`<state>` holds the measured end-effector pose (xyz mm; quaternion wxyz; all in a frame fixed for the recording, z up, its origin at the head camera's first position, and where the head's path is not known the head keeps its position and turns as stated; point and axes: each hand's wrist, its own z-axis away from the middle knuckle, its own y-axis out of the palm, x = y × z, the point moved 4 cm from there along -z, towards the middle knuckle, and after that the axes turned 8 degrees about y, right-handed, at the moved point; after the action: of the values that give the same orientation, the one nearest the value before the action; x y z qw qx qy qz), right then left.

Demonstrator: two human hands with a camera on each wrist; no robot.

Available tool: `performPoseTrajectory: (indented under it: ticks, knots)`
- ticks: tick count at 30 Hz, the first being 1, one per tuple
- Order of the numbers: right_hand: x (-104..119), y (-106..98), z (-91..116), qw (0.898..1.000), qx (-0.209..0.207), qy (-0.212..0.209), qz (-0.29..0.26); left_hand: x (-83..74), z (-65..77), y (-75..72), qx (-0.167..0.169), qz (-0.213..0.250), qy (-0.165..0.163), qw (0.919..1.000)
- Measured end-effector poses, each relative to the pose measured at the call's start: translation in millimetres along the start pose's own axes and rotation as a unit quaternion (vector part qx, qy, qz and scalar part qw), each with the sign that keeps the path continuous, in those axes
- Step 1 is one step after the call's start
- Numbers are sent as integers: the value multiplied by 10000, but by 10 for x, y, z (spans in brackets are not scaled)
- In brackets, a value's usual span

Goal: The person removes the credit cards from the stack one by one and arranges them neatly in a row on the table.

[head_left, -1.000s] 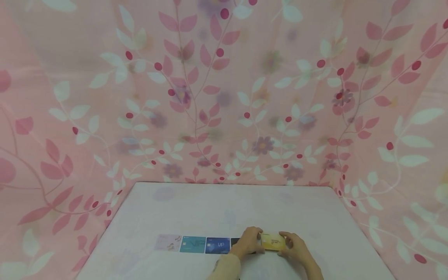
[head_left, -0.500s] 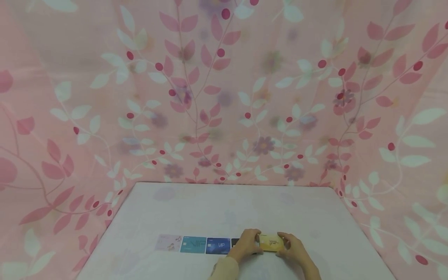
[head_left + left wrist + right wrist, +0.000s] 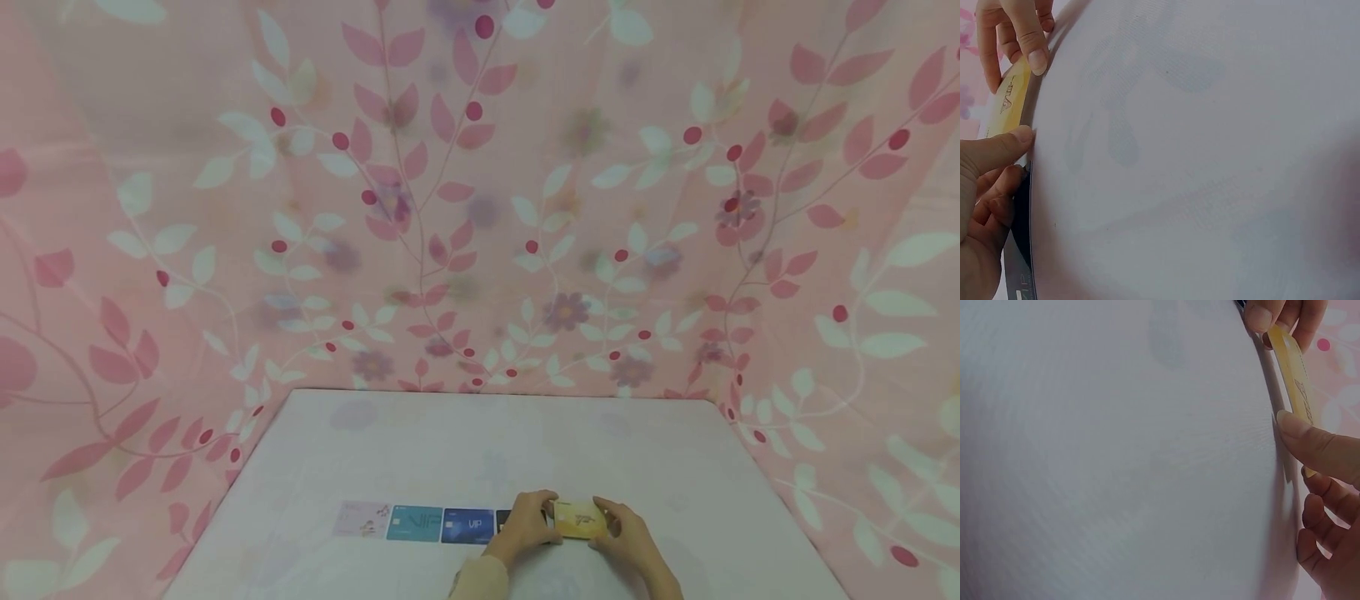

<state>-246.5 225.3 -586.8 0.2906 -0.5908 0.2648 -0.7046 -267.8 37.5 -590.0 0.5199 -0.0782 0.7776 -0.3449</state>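
A yellow card (image 3: 581, 520) with dark script lies between my two hands at the right end of a row of cards. My left hand (image 3: 525, 525) pinches its left end with thumb and fingers. On its right end, my right hand (image 3: 628, 533) grips with the thumb (image 3: 1313, 442) at the near edge and a fingertip at the far edge. A dark shadow runs along the card's near edge in the right wrist view. Just left of it is a black card (image 3: 504, 520), mostly hidden under my left hand.
Further left in the row lie a blue VIP card (image 3: 468, 527), a teal VIP card (image 3: 414, 524) and a pale floral card (image 3: 361, 520). They rest on a white-covered table (image 3: 420, 442). Pink leaf-patterned cloth (image 3: 480, 208) surrounds its back and sides.
Both hands have shifted slightly left with the yellow card, toward the black card. The other visible cards have kept their places.
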Motion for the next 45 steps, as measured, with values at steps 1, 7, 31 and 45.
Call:
performPoseTrajectory:
  ticks: [1,7,31,45]
  knots:
    - [3,1,5,10000,-15,-34,16,3,0,2,-34,-14,41,10000]
    - [23,5,20,9999,-47,-84,56,27,-2,16,-75,99,76,9999]
    - [79,58,-23,9999,-17,-116,71,-7,46,-75,4,-131,16,9999]
    - [63,73,-13,9998,112,-73,123,26,51,-55,142,-383,-174,9990]
